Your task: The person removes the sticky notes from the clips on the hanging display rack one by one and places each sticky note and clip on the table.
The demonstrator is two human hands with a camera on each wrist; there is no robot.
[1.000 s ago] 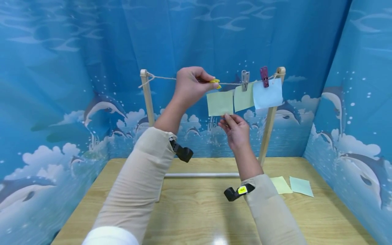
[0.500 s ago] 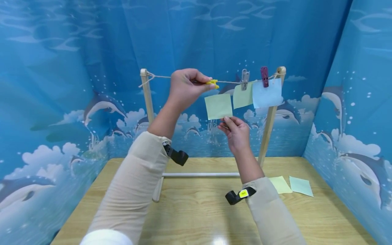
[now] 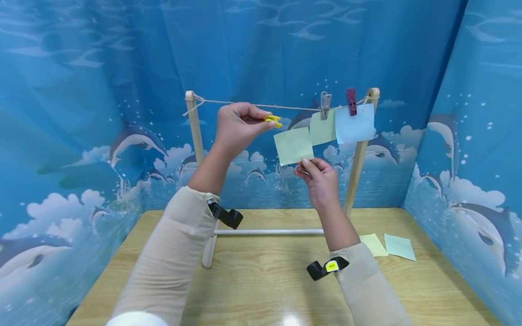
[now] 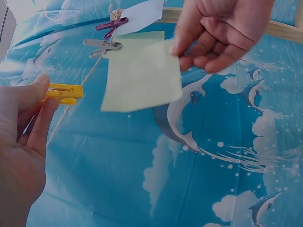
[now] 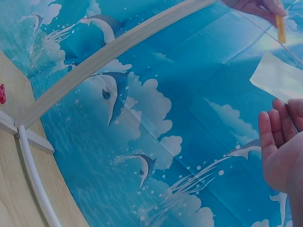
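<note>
Green note (image 3: 292, 145) above right hand (image 3: 323, 184) pinching its edge; left hand (image 3: 237, 127) nearby pinching yellow clothespin (image 3: 273, 121).

Blue dolphin-print curtain (image 3: 171, 59) in bkgd, lt wood tbl (image 3: 257, 276) below.

Along the twine (image 3: 291, 107), a gap is lying open between the yellow clothespin (image 3: 274, 121) and gray clothespin (image 3: 325, 106); the pinched green sticky note (image 3: 292, 146) is bounding it below. The clipped green sticky note (image 3: 323, 129) and blue sticky note (image 3: 355, 126) are blocking the right end. Between the left sleeve (image 3: 171, 253) and right sleeve (image 3: 369, 283), a white crossbar (image 3: 269, 232) is spanning low.
</note>
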